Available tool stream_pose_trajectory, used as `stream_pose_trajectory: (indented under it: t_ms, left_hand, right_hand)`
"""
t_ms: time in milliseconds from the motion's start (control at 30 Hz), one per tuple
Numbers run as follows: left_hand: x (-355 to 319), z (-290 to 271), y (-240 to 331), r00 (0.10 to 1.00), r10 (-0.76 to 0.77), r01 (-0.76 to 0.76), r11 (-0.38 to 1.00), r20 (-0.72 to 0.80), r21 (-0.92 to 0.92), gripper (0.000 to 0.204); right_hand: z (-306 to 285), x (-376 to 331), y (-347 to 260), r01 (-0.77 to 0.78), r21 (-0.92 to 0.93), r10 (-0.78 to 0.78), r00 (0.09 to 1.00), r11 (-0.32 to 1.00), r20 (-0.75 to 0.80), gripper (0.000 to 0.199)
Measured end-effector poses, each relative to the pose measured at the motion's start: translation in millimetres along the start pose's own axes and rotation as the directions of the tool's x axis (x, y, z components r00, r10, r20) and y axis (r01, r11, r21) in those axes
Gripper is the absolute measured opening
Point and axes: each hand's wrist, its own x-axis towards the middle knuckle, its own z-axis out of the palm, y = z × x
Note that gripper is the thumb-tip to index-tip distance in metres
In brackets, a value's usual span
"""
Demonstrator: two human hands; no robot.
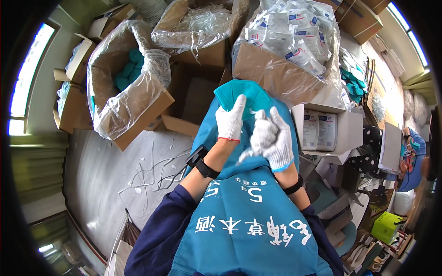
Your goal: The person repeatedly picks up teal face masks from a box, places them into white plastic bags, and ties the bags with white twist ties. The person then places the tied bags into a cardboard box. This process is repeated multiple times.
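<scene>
My left hand (231, 120), in a white knit glove with a red cuff, grips a teal face mask (239, 94) above my lap, its thumb lying across the mask. Close by on the right is my right hand (272, 138), in a white glove with a blue cuff. Its fingers are curled and partly blurred near the mask's lower edge, so what they hold, if anything, cannot be made out. A small white bit shows at the mask's edge between the hands. The teal apron (248, 202) covers my lap under both hands.
A plastic-lined carton (131, 110) of teal masks stands left. Behind is a lined carton (198, 32) of white strands; an open carton (193, 87) sits below it. White packets (299, 37) fill a large carton. A smaller box (352, 126) of packets stands right. Cords (152, 172) lie on the floor.
</scene>
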Motion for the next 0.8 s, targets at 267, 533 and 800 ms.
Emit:
stream_pose_trajectory:
  t_ms: [267,533,800]
  left_hand:
    - [14.8,-14.8,-76.4,0.995,-0.033,0.017,0.987,0.097,0.162,0.026]
    - [-19.0,-28.4,-55.9,0.994,0.108,-0.101,0.906,0.007,0.411,0.034]
    - [-50.9,-59.3,-10.1,1.000,0.030,-0.030,0.980,0.001,0.197,0.025]
  right_hand:
    - [-47.3,87.0,-60.1,0.336,-0.245,-0.410,0.820,0.909,-0.399,0.017]
    - [-181.3,157.5,-111.5,0.268,-0.923,-0.668,0.744,0.277,0.016,0.023]
    - [-77.9,195.1,-62.2,-0.055,-0.570,-0.567,0.219,-0.820,0.794,0.023]
